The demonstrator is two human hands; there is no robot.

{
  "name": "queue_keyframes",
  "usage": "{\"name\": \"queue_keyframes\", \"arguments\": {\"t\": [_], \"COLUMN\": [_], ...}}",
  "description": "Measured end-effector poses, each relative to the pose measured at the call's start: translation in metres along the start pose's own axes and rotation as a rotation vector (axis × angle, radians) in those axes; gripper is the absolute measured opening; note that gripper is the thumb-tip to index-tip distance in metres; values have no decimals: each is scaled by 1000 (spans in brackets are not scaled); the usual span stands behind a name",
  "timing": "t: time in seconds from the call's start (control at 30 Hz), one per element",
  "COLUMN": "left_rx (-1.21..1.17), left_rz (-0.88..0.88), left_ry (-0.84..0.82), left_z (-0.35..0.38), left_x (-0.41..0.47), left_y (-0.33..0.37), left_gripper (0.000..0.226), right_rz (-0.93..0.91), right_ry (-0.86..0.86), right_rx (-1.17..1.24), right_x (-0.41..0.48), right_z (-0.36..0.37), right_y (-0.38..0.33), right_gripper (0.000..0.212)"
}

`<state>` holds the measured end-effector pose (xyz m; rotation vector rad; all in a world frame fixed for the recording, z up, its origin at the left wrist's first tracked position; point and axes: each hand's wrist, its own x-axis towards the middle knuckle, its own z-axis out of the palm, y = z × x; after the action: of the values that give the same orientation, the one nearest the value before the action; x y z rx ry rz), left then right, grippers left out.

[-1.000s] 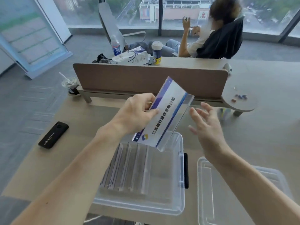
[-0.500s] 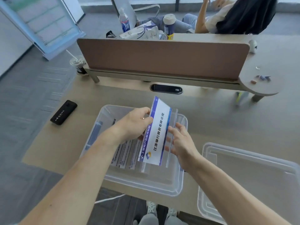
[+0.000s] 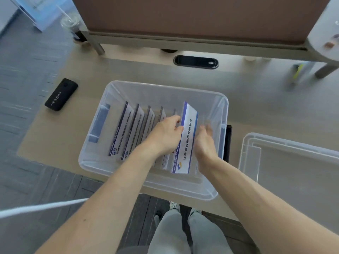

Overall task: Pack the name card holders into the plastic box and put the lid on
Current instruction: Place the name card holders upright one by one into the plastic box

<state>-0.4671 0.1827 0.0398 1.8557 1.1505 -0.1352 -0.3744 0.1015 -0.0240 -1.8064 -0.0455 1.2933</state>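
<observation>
A clear plastic box [image 3: 128, 87] sits on the desk in front of me. Several name card holders [image 3: 128, 131] stand in a row inside it, leaning left. At the right end of the row is one more name card holder [image 3: 188, 136], white with blue edges and dark print. My left hand [image 3: 165, 134] grips its left edge with thumb and fingers. My right hand [image 3: 204, 142] lies flat against its right side, fingers together, inside the box. The clear lid [image 3: 293, 162] lies on the desk to the right of the box.
A black phone-like device [image 3: 61, 94] lies on the desk left of the box. A brown desk divider [image 3: 183, 15] and its grey rail run along the back, with a black cable slot [image 3: 196, 62] below. An iced drink cup [image 3: 72, 24] stands at the far left. My legs show under the desk edge.
My hands have lowered the blue-edged holder down into the box, at the right end of the row. My right hand has come against its side. The camera has tilted down.
</observation>
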Motion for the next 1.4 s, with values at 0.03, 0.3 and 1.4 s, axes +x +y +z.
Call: {"name": "queue_keyframes", "arguments": {"t": [0.03,0.3,1.4], "left_rx": [22,114,98], "left_rz": [-2,-44,-104], "left_ry": [6,38,55], "left_z": [4,28,50], "left_x": [4,17,34], "left_y": [-4,-12,-32], "left_gripper": [21,21,43], "right_rz": [25,173,274], "right_ry": [15,121,207], "right_rx": [10,152,142], "right_x": [3,43,61], "right_z": [4,23,40], "right_y": [1,28,40], "right_gripper": [57,66,55]}}
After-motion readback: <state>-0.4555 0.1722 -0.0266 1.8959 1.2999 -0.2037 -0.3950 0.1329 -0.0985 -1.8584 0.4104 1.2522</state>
